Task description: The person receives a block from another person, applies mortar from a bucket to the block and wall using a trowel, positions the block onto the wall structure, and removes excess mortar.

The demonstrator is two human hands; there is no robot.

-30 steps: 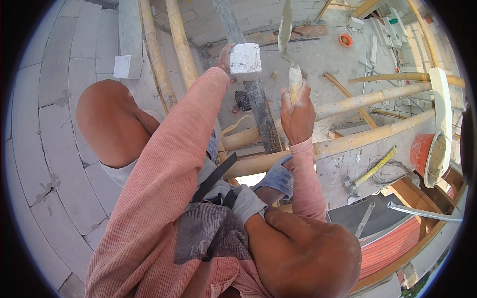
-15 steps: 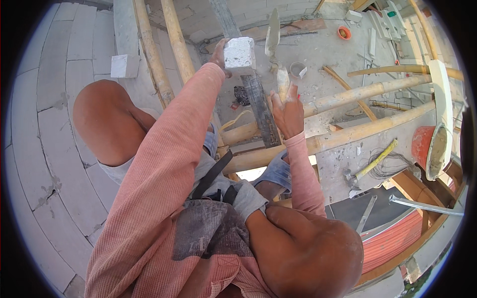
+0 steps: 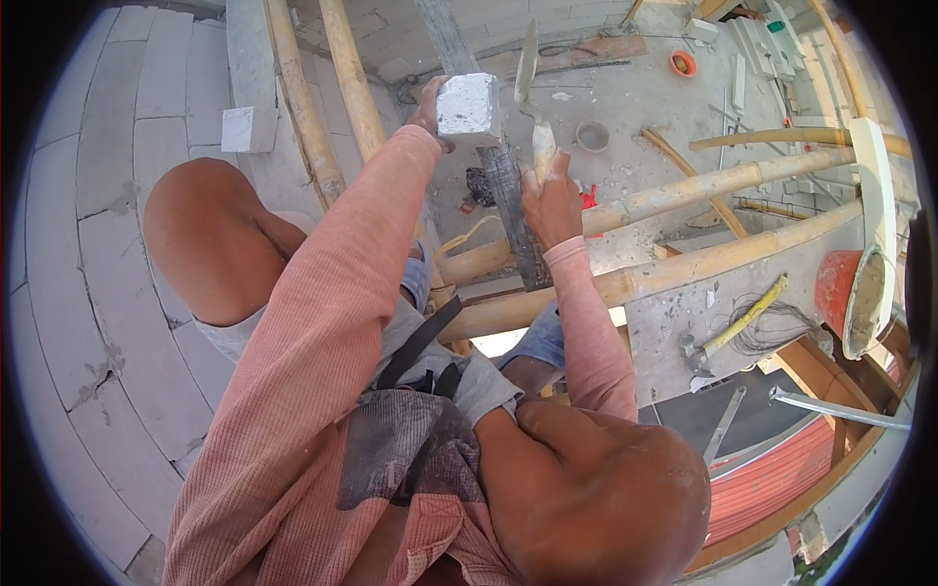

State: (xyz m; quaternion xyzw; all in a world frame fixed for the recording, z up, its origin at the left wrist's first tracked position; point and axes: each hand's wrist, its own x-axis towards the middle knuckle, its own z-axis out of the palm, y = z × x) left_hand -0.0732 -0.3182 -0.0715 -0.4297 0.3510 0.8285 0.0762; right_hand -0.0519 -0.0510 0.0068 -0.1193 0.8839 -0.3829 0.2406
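In the upper middle of the frame I see the left hand (image 3: 428,105) grasping a small white block (image 3: 468,108), held above the bamboo poles (image 3: 625,283). Just right of it, the right hand (image 3: 550,200) is clenched around the handle of a trowel (image 3: 529,73), its blade pointing up, near the block.

Grey block wall (image 3: 88,244), bamboo scaffolding (image 3: 684,190), sunlit concrete floor (image 3: 635,98)

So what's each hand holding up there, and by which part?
The left hand grips a small white block by its left side. The right hand holds a trowel by its handle, blade pointing away from the person.
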